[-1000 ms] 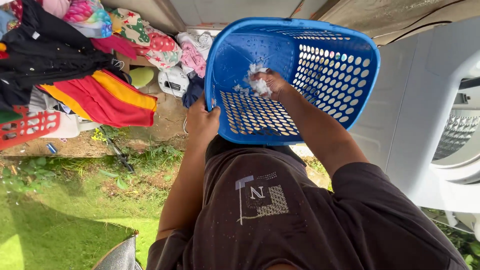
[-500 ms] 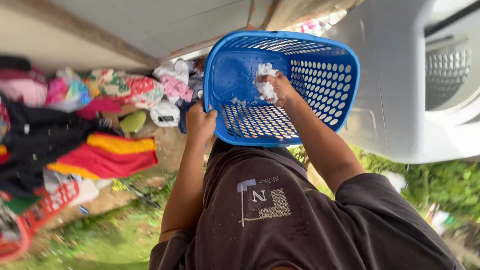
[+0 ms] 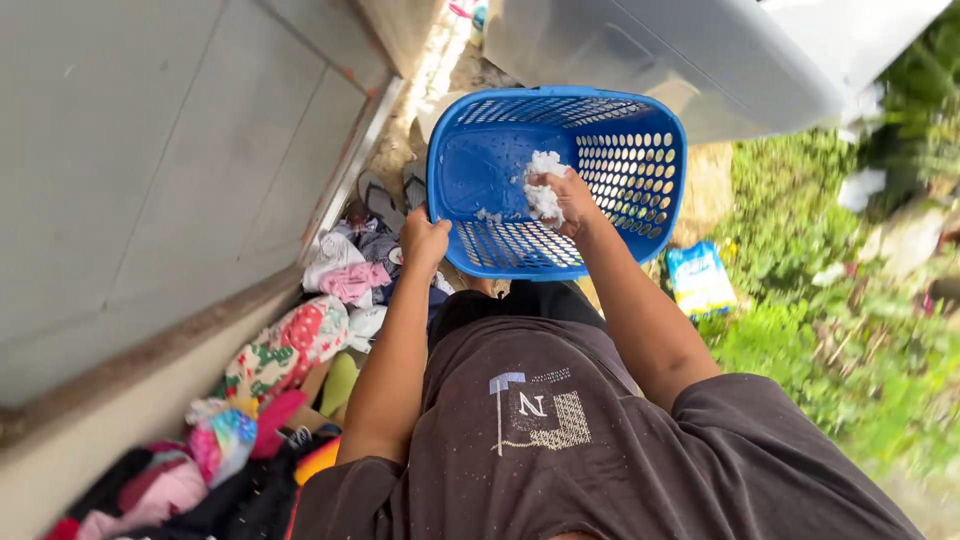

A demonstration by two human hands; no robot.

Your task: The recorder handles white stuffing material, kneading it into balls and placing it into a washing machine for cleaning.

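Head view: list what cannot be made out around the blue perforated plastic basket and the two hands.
- White clump in the right hand: fingers cover part of it; foam, cloth or paper, unclear.
- Left hand on the blue perforated plastic basket: fingertips hidden behind its rim.
- Grey appliance: cut off by the top edge.
- Blue and white packet on the grass: blurred.
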